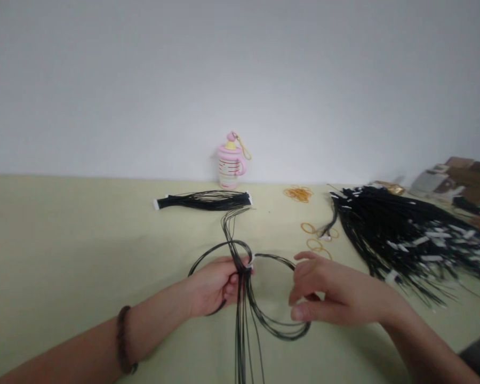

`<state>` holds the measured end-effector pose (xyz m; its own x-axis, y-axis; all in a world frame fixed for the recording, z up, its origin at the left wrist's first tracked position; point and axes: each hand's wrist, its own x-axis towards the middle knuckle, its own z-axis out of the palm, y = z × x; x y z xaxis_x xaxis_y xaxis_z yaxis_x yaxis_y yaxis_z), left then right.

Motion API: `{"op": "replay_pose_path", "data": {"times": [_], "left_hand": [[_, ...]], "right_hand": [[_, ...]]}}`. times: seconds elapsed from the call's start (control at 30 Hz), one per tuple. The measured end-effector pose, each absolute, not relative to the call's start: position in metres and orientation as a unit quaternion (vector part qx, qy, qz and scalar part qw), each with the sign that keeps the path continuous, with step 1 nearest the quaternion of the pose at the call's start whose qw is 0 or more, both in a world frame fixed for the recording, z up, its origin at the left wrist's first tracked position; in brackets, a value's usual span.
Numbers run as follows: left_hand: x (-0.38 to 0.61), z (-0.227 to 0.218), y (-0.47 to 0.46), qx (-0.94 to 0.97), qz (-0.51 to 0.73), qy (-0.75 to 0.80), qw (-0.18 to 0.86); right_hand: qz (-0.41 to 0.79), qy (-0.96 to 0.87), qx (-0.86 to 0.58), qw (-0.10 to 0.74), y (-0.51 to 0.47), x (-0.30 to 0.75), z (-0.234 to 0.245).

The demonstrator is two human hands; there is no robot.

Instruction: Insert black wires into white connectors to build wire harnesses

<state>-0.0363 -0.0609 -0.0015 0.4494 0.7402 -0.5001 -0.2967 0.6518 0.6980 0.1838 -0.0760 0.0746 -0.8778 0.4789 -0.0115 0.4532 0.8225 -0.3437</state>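
My left hand is closed on a bundle of thin black cords where they cross, pinching them just above the pale yellow table. The cords loop out to both sides and trail down toward me. My right hand holds the right-hand loop with its fingers curled around the strands. A dark bead bracelet sits on my left wrist.
A tied bundle of black cords lies farther back. A large heap of black cords with white tags fills the right side. Yellow rubber bands lie scattered between. A pink cup stands by the wall. Boxes sit far right.
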Motion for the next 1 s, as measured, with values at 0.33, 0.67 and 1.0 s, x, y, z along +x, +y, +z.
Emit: {"op": "replay_pose_path", "data": {"times": [0.33, 0.67, 1.0], "left_hand": [[-0.038, -0.002, -0.061, 0.257, 0.325, 0.407, 0.814], [-0.036, -0.002, -0.061, 0.233, 0.304, 0.415, 0.825], [-0.033, 0.001, -0.064, 0.247, 0.324, 0.422, 0.810]], "right_hand": [[-0.101, -0.956, -0.272, 0.039, -0.064, 0.187, 0.014], [-0.189, -0.956, -0.193, 0.117, -0.050, 0.183, 0.020], [-0.104, -0.945, -0.117, 0.288, -0.091, 0.135, 0.025]]}}
